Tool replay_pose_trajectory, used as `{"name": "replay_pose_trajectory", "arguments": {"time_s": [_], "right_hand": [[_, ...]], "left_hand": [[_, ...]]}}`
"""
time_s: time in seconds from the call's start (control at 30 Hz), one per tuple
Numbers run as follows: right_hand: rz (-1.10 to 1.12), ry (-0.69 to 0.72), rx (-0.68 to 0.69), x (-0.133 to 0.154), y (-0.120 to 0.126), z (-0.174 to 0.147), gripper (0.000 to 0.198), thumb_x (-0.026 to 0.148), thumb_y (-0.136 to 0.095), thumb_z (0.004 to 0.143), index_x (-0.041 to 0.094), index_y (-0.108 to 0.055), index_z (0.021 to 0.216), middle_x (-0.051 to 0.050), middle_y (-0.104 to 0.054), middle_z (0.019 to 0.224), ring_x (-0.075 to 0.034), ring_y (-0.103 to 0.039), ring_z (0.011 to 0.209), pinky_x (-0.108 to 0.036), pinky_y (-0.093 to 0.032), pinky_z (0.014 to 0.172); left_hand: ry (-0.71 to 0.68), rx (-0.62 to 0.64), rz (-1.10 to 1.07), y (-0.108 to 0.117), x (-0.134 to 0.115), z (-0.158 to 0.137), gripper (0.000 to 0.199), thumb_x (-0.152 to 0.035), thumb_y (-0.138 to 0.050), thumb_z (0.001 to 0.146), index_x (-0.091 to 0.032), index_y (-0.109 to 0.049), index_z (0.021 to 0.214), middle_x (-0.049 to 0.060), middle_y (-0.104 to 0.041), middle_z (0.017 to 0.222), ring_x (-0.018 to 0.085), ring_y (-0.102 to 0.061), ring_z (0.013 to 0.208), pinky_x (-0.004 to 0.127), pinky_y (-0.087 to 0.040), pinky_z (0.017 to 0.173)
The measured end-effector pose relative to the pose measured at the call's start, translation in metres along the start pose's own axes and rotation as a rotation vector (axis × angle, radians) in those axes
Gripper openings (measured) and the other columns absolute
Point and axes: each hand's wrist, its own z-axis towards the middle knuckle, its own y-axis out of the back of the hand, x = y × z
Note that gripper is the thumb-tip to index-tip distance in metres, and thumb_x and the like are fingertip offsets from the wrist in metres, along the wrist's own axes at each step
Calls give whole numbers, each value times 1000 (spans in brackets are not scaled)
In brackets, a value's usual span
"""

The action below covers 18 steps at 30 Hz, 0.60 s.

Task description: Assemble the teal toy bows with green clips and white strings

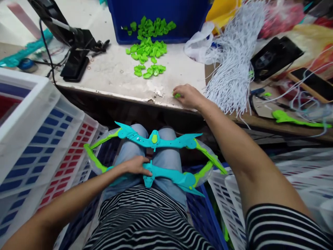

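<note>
Across my lap lie two turquoise plastic toy bows with green limb ends; the farther bow (171, 143) has a green piece set in its middle. My left hand (137, 166) is closed around the middle of the nearer bow (169, 175). At the table's front edge, my right hand (187, 96) pinches a small green plastic piece (177, 95), partly hidden by the fingers. Similar loose green pieces (151, 48) are heaped on the table, spilling out from a blue bin (117, 31) tipped toward me.
A bundle of white strings (231, 66) hangs over the table edge at the right, near a phone (312, 81) and a green plastic part (293, 119). A black stand (75, 66) is on the left. White plastic baskets (49, 139) flank me.
</note>
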Motion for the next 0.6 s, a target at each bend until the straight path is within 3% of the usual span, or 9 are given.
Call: {"name": "replay_pose_trajectory", "arguments": {"time_s": [0.1,0.17,0.23,0.3,0.43,0.6], "right_hand": [[16,-76,-56,19,-5,-16,33,9,-60,78,3,-63,110,-18,-65,111,-21,-56,99,-41,-39,96],[85,-35,-99,47,-19,-46,37,18,-64,80,5,-61,114,-17,-64,111,-22,-56,99,-40,-42,94],[252,163,-126,87,-43,-91,33,25,-65,80,10,-62,110,-14,-66,106,-23,-57,99,-39,-46,89],[377,327,-56,130,-71,-140,23,26,-60,85,14,-62,104,-10,-67,98,-22,-57,92,-37,-51,82],[382,267,-34,189,-118,-208,20,25,-56,88,13,-62,103,-12,-65,100,-24,-55,95,-40,-51,80],[321,191,-119,202,-135,-229,22,23,-54,90,15,-63,108,-12,-66,105,-25,-52,101,-43,-49,84]], "left_hand": [[-86,40,-60,0,6,6,41,-54,-60,74,-14,-57,79,0,-53,71,13,-46,65,24,-31,57],[-146,57,-134,0,11,9,46,-59,-48,80,-14,-54,72,0,-49,67,12,-42,62,25,-31,57],[-152,51,-201,0,16,10,53,-64,-38,83,-15,-51,65,-1,-44,62,12,-38,59,25,-30,56],[-111,41,-243,-1,20,12,57,-68,-35,82,-16,-49,62,-2,-40,58,11,-33,57,26,-28,54],[-76,26,-283,-2,24,14,62,-71,-34,80,-15,-53,64,-2,-37,57,11,-30,58,25,-27,54],[-79,43,-280,-6,26,14,67,-77,-31,77,-14,-53,65,-2,-37,59,11,-32,60,25,-28,54]]}}
